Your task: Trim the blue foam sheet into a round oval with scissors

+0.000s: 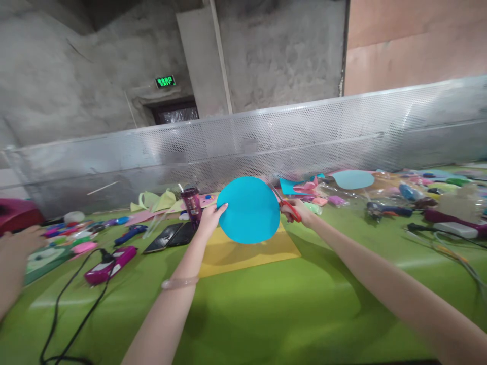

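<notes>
My left hand [210, 215] pinches the left edge of a round blue paper disc [249, 210] and holds it upright above a yellow sheet [247, 252] on the green table. My right hand [300, 209] is closed in the red handles of a pair of scissors [286, 204]. The blades meet the disc's upper right edge.
A dark purple cup [191, 204] and two black phones [173, 236] lie to the left. A magenta glue gun [110, 264] with a black cord sits nearer. Another person's hand [15, 253] is at far left. Craft scraps and bags [353, 195] crowd the right, before a perforated metal panel [266, 139].
</notes>
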{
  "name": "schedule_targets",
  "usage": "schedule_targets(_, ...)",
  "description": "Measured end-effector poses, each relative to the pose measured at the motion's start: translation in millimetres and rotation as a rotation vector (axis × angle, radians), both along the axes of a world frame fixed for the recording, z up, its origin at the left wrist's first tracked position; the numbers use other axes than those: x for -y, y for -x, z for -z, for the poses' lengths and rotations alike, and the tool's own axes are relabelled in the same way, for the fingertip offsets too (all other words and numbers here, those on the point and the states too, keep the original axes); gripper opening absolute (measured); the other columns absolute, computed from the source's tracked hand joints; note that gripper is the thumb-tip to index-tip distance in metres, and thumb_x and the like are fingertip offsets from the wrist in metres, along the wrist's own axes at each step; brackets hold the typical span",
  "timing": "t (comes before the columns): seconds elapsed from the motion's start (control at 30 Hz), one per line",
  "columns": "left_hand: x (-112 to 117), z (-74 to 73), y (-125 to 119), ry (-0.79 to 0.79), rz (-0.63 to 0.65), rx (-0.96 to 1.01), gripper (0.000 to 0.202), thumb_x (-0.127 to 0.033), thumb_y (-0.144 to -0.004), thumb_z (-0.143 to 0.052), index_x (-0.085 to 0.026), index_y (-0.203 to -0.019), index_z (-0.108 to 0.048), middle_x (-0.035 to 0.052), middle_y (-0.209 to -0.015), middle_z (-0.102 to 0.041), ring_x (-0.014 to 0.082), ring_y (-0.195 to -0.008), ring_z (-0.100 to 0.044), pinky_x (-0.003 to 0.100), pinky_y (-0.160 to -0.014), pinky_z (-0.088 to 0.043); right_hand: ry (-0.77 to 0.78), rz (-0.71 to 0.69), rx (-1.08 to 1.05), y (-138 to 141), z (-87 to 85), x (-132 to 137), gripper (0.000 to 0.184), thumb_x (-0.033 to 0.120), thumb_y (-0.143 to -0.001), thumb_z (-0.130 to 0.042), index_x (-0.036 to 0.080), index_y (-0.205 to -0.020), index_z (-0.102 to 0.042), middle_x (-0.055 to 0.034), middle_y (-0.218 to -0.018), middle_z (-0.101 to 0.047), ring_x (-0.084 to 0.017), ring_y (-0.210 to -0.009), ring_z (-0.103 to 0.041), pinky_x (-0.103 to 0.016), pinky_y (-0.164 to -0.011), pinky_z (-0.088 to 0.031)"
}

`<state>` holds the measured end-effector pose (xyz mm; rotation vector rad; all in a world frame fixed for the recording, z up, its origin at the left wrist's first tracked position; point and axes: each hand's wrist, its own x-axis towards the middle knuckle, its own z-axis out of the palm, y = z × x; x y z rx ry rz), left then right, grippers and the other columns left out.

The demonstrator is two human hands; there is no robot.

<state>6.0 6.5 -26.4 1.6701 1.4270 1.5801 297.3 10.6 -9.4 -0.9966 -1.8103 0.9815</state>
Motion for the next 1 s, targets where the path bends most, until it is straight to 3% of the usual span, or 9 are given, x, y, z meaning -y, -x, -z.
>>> schedule_targets(1.0,-3.8,2.1,2.0,0.001,0.005,-0.013,0.047,-0.058,-0.061,-0.059,-0.015,-0.077,-0.067,0.0049,-0.071,-0.067,0.0221,-0.068,-0.06,0.029,-0.061,-0.044,-0.052,0.016,0.072,0.3,-0.4,4.3,0.011,0.024,-0.065,-0.048,0.017,-0.056,-0.049,0.0032,-0.037,-0.044,-0.009,-0.035,-0.04,-0.021,-0.038,-0.031)
